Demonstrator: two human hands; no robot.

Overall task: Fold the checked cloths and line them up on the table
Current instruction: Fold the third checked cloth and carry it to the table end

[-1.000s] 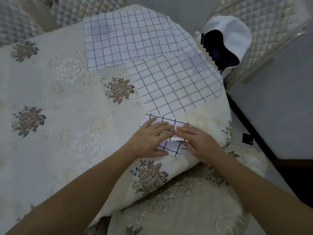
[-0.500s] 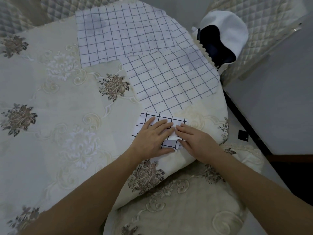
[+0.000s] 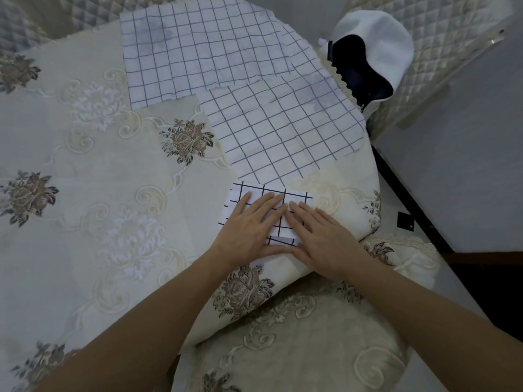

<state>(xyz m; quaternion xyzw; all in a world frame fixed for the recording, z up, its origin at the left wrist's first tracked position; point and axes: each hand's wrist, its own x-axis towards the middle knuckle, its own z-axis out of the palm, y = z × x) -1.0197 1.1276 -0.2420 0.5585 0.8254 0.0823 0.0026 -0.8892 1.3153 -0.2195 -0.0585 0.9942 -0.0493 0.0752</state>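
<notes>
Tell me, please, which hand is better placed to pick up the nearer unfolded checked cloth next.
Probably the right hand: the nearer unfolded checked cloth spreads toward its side, while the left hand covers more of the folded cloth.

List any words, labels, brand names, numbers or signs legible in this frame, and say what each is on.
None: no text can be read anywhere in this view.
The folded checked cloth, the far flat cloth, the near flat cloth and the floral tablecloth carry only pattern.
The small black square on the floor is too small to tell whether it bears a mark.
</notes>
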